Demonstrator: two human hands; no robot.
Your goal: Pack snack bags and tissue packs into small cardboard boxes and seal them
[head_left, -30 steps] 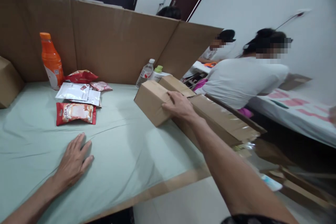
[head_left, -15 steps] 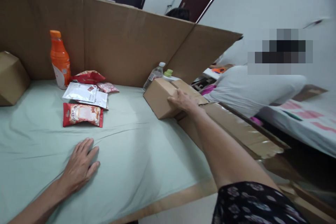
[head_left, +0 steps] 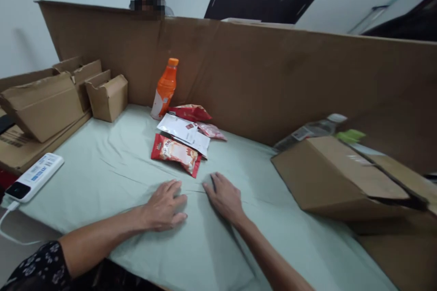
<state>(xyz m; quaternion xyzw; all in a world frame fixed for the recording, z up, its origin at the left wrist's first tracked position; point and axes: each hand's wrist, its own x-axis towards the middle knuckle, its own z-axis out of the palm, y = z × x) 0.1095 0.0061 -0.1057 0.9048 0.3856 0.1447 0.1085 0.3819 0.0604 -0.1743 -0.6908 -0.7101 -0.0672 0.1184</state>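
Note:
My left hand (head_left: 165, 207) rests palm down on the pale green cloth (head_left: 136, 254), fingers apart and nothing held. Beside it, my right hand (head_left: 224, 198) touches the same cloth, also empty, with its thumb and fingers apart and slightly bent. Just beyond both hands lies a red and cream snack packet (head_left: 175, 152). Behind that are white sachets (head_left: 179, 127) that overlap, a small pink packet (head_left: 211, 131) and a red packet (head_left: 191, 112). An orange drink bottle (head_left: 165, 91) stands upright at the back of this group.
A cardboard panel (head_left: 273, 72) walls off the far side; part of a person shows above it. Cardboard boxes (head_left: 51, 104) and a white power bank (head_left: 37, 177) with a cable are at left. At right, a cardboard box (head_left: 324, 182) partly hides a clear bottle (head_left: 310, 129) and a green cap (head_left: 351, 135).
My right hand has left the cardboard box at right and come to the cloth near my left hand. The view has turned left, bringing the power bank and left boxes into sight.

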